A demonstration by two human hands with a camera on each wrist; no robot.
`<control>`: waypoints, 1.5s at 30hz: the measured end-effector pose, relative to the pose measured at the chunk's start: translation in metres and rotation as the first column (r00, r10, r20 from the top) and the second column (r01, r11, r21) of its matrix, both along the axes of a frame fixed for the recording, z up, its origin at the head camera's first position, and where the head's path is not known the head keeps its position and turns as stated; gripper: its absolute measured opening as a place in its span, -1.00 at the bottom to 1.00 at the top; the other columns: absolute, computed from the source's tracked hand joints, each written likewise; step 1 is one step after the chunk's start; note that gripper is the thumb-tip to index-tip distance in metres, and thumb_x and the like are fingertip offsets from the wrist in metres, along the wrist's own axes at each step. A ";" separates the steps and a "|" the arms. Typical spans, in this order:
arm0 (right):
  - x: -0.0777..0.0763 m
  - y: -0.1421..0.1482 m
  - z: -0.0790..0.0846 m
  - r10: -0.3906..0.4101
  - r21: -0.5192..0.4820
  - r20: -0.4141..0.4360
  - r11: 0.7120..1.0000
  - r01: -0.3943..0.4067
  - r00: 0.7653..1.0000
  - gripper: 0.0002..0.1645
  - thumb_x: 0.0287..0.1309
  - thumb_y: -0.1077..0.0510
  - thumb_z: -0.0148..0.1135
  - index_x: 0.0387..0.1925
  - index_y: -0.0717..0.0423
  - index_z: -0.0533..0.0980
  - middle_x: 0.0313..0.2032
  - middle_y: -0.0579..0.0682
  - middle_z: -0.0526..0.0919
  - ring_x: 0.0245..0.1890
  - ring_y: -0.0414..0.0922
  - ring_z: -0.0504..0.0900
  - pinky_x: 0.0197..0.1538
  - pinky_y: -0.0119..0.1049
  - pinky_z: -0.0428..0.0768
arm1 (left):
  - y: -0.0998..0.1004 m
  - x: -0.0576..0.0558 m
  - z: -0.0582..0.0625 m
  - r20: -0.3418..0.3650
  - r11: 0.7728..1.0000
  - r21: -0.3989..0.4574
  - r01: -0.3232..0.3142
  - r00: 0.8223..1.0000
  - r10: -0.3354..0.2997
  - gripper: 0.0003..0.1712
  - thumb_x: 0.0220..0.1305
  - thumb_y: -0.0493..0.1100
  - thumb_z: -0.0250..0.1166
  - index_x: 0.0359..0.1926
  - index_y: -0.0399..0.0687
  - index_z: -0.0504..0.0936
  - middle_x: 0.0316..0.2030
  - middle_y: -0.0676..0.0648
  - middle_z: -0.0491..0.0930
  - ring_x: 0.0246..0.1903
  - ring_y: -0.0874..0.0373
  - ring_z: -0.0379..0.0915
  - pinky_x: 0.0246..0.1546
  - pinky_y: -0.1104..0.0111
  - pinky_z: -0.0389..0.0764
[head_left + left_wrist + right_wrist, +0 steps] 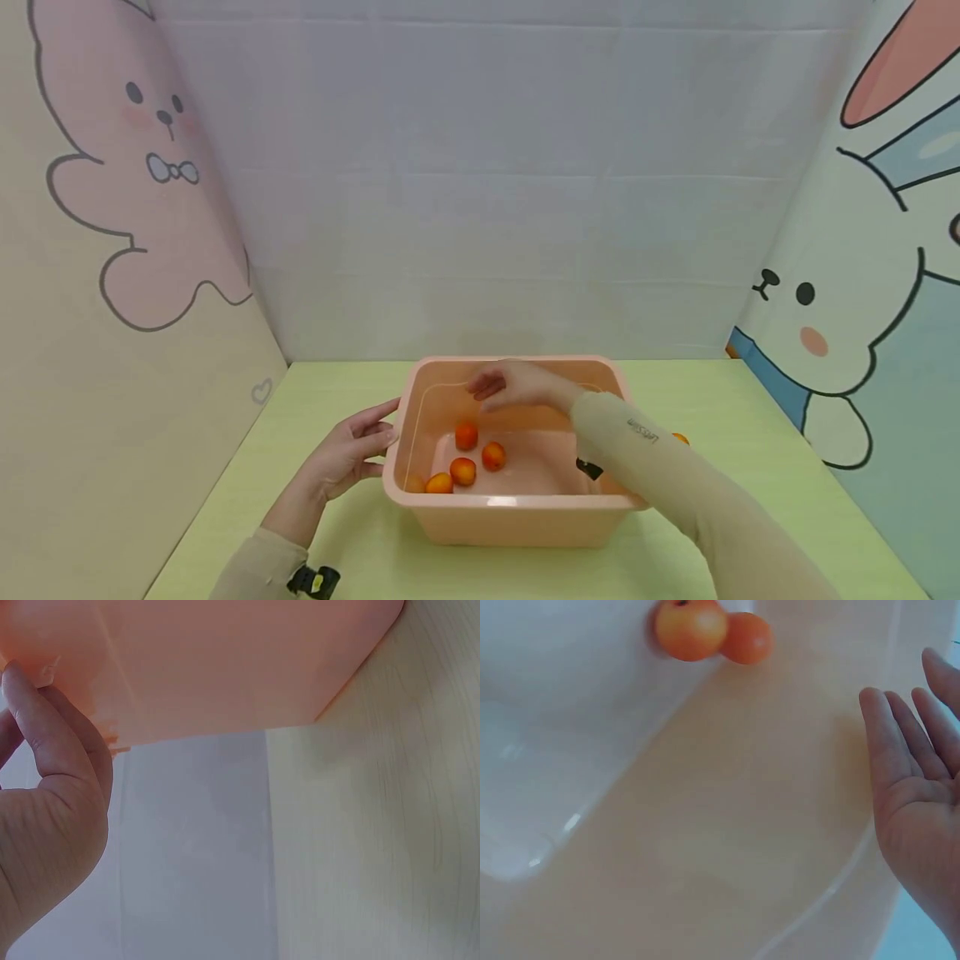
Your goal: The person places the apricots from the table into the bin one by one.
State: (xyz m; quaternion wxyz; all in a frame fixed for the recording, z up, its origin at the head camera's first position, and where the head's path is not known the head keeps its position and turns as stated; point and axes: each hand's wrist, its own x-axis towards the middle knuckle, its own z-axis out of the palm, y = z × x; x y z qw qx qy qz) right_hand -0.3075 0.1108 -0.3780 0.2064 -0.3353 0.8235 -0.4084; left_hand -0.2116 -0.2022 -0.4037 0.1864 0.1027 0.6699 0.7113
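A pink plastic basin (pixel 517 521) stands on the table, with several round orange-red fruits (pixel 462 472) on its floor towards the left. My left hand (pixel 351 450) grips the basin's left rim between thumb and fingers; the left wrist view shows its fingertips at the rim. Inside the basin's far part, my right hand (pixel 517 385) hovers above the fruits with its fingers extended and nothing held. In the right wrist view that hand (pixel 919 765) is near the basin wall (pixel 727 802), and two fruits (pixel 691 628) lie apart from it. My right forearm hides the basin's right side.
Beyond my right sleeve (pixel 660 467), part of another orange fruit (pixel 680 437) shows on the pale green table (pixel 750 467). A plain pale sheet (pixel 510 208) hangs behind the table, and cartoon-printed panels flank both sides.
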 end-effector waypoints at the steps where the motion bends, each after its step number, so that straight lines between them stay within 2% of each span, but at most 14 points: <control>1: 0.002 0.002 0.005 0.007 -0.008 0.002 1.000 -0.007 1.000 -0.52 0.22 0.21 0.36 0.16 0.23 0.52 0.11 0.09 0.60 0.08 -0.05 0.60 0.15 -0.25 0.58 | 0.000 0.000 0.000 -0.001 1.000 -0.001 0.001 1.000 -0.001 -0.22 0.42 -0.23 0.23 0.52 -0.24 0.07 -0.16 -0.07 0.59 -0.26 0.12 0.62 -0.28 0.26 0.72; 5: 0.012 0.016 0.027 0.051 -0.053 -0.020 0.997 -0.052 0.999 -0.47 0.23 0.16 0.37 0.21 0.19 0.49 0.11 -0.01 0.60 0.13 -0.01 0.57 0.17 -0.26 0.56 | 0.000 0.001 0.000 -0.002 1.000 0.000 0.004 1.000 -0.004 -0.21 0.41 -0.23 0.23 0.52 -0.26 0.06 -0.15 -0.08 0.59 -0.27 0.12 0.62 -0.28 0.27 0.72; 8: 0.019 0.033 0.046 0.072 -0.111 -0.072 0.991 -0.080 0.995 -0.44 0.25 0.18 0.35 0.24 0.23 0.45 0.13 0.04 0.59 0.15 0.05 0.56 0.18 -0.21 0.56 | 0.000 0.001 0.000 -0.001 1.000 0.006 0.008 1.000 -0.008 -0.20 0.41 -0.24 0.23 0.52 -0.27 0.05 -0.16 -0.08 0.59 -0.27 0.13 0.62 -0.29 0.28 0.72; 13: 0.035 0.069 0.073 0.019 -0.189 -0.145 0.981 -0.047 0.989 -0.41 0.24 0.26 0.34 0.28 0.23 0.42 0.13 0.12 0.58 0.14 0.10 0.56 0.17 -0.16 0.57 | 0.001 0.000 0.001 0.009 1.000 0.025 0.013 1.000 -0.013 -0.20 0.41 -0.25 0.23 0.52 -0.28 0.03 -0.16 -0.07 0.60 -0.28 0.14 0.62 -0.30 0.30 0.72; 16: 0.044 0.091 0.077 -0.024 -0.225 -0.164 0.974 -0.014 0.986 -0.39 0.24 0.28 0.33 0.31 0.20 0.40 0.14 0.15 0.57 0.14 0.16 0.54 0.17 -0.14 0.57 | 0.001 0.000 0.001 0.014 1.000 0.027 0.010 1.000 -0.011 -0.21 0.41 -0.26 0.23 0.52 -0.27 0.04 -0.16 -0.06 0.60 -0.27 0.14 0.62 -0.30 0.31 0.72; 19: 0.052 0.111 0.074 -0.058 -0.259 -0.178 0.966 0.010 0.982 -0.38 0.25 0.33 0.30 0.32 0.22 0.38 0.16 0.18 0.55 0.14 0.17 0.54 0.17 -0.16 0.57 | 0.001 0.002 0.002 0.015 1.000 0.021 0.005 1.000 -0.005 -0.22 0.41 -0.25 0.23 0.52 -0.26 0.06 -0.16 -0.06 0.60 -0.27 0.13 0.62 -0.30 0.30 0.72; 23: 0.062 0.137 0.063 -0.122 -0.269 -0.197 0.961 0.066 0.973 -0.38 0.24 0.38 0.27 0.32 0.26 0.36 0.17 0.20 0.54 0.15 0.09 0.55 0.15 -0.29 0.57 | 0.001 0.003 0.002 0.014 1.000 0.019 0.006 1.000 -0.006 -0.21 0.41 -0.24 0.23 0.52 -0.26 0.06 -0.16 -0.06 0.60 -0.28 0.14 0.62 -0.29 0.30 0.72; 25: 0.068 0.150 0.056 -0.179 -0.254 -0.217 0.960 0.121 0.960 -0.39 0.25 0.34 0.28 0.32 0.24 0.37 0.17 0.19 0.54 0.14 0.06 0.55 0.13 -0.36 0.57 | 0.002 0.003 0.001 0.012 1.000 0.022 0.009 1.000 -0.009 -0.20 0.41 -0.24 0.24 0.52 -0.26 0.06 -0.16 -0.06 0.60 -0.28 0.14 0.62 -0.29 0.30 0.72; 29: 0.080 0.176 0.037 -0.306 -0.247 -0.250 0.937 0.245 0.919 -0.40 0.28 0.26 0.29 0.32 0.22 0.37 0.16 0.20 0.55 0.12 0.02 0.56 0.10 -0.46 0.55 | 0.002 0.003 0.002 0.011 1.000 0.021 0.005 1.000 -0.005 -0.20 0.40 -0.24 0.24 0.52 -0.25 0.06 -0.16 -0.07 0.60 -0.27 0.13 0.62 -0.29 0.29 0.72; 34: 0.093 0.207 -0.001 -0.434 -0.280 -0.257 0.889 0.364 0.863 -0.41 0.30 0.26 0.28 0.31 0.27 0.36 0.14 0.26 0.55 0.08 -0.27 0.56 0.07 -0.54 0.53 | 0.001 0.003 0.001 0.016 1.000 0.008 -0.007 1.000 0.007 -0.20 0.40 -0.24 0.24 0.52 -0.23 0.06 -0.16 -0.06 0.60 -0.28 0.14 0.62 -0.29 0.29 0.72; 38: 0.101 0.228 -0.036 -0.495 -0.334 -0.261 0.852 0.404 0.829 -0.40 0.28 0.31 0.27 0.32 0.30 0.35 0.14 0.16 0.57 0.06 -0.42 0.53 0.10 -0.59 0.48 | 0.001 0.003 0.001 0.003 1.000 0.011 0.004 1.000 -0.004 -0.21 0.41 -0.24 0.23 0.52 -0.25 0.05 -0.16 -0.06 0.58 -0.28 0.14 0.62 -0.29 0.30 0.72; 42: 0.107 0.240 -0.064 -0.516 -0.386 -0.258 0.830 0.403 0.817 -0.38 0.24 0.39 0.26 0.32 0.32 0.33 0.13 0.01 0.57 0.07 -0.41 0.51 0.13 -0.63 0.42 | 0.002 0.004 0.001 0.006 1.000 0.016 0.000 1.000 0.000 -0.21 0.41 -0.25 0.23 0.52 -0.26 0.06 -0.17 -0.06 0.58 -0.28 0.14 0.62 -0.29 0.30 0.72; 45: 0.112 0.244 -0.079 -0.529 -0.378 -0.267 0.826 0.418 0.805 -0.37 0.22 0.39 0.28 0.31 0.32 0.34 0.13 0.01 0.57 0.08 -0.43 0.48 0.13 -0.66 0.39 | 0.002 0.004 0.002 0.008 1.000 0.014 -0.004 1.000 0.004 -0.21 0.41 -0.25 0.23 0.52 -0.26 0.05 -0.17 -0.06 0.58 -0.28 0.14 0.62 -0.29 0.30 0.72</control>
